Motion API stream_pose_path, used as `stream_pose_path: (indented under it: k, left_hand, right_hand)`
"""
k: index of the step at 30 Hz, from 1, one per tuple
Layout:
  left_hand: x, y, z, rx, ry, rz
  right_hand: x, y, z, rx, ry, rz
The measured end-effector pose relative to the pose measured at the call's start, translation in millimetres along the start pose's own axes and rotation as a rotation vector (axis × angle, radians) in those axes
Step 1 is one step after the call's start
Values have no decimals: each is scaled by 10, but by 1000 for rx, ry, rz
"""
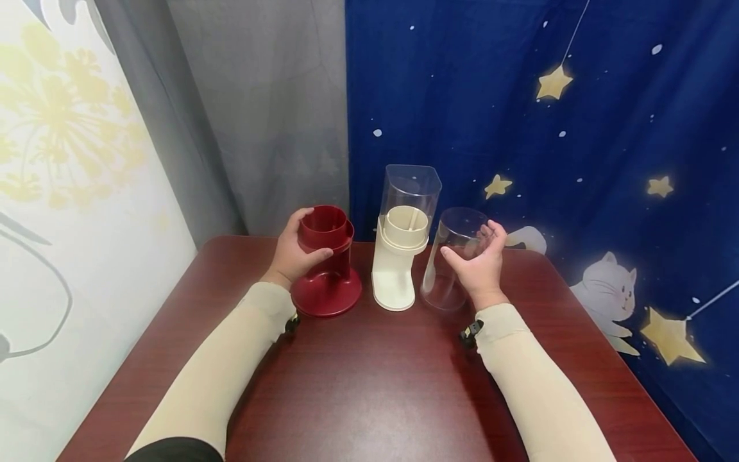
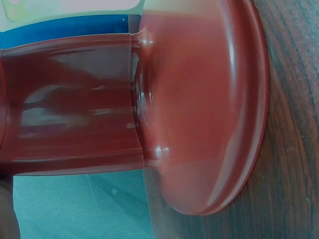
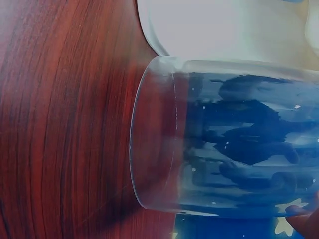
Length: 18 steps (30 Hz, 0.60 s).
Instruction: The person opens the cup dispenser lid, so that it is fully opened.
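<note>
My left hand (image 1: 291, 253) grips the red stand (image 1: 328, 300) around its upper part, with thumb in front and fingers behind the round cup at its top. In the left wrist view, the red stand's column (image 2: 75, 109) and wide rounded base (image 2: 199, 114) fill most of the picture. My right hand (image 1: 480, 266) holds a clear plastic cylinder (image 1: 443, 282) near its upper half, thumb on the near side and fingers at the right. The cylinder's lower rim (image 3: 132, 139) shows close over the table in the right wrist view.
Between the hands stands a cream stand (image 1: 395, 285) with a round cup on top and a clear sleeve (image 1: 411, 179) rising around it. All are near the back edge of the reddish-brown table (image 1: 375, 385). A blue curtain (image 1: 462, 96) and a grey curtain (image 1: 271, 115) hang behind.
</note>
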State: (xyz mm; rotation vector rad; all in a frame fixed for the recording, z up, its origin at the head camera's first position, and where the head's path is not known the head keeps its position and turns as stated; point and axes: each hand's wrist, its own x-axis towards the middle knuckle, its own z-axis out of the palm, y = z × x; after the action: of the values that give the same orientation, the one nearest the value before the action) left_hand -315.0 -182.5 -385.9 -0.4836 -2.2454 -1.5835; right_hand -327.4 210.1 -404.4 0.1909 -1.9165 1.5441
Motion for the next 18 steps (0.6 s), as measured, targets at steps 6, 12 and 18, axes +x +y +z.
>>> stream_pose_path:
  k: [6,12,18]
  left_hand:
    - [79,-225,28,-9,8,11]
    - [107,-327,32,7,11,27]
    - [40,-78,0,17,0,20]
  right_hand:
    - [14,114,-19,-64,-6,10]
    - [-6,185,-51,-146,-20,50]
    - [-13,192,-57,-169,-37,50]
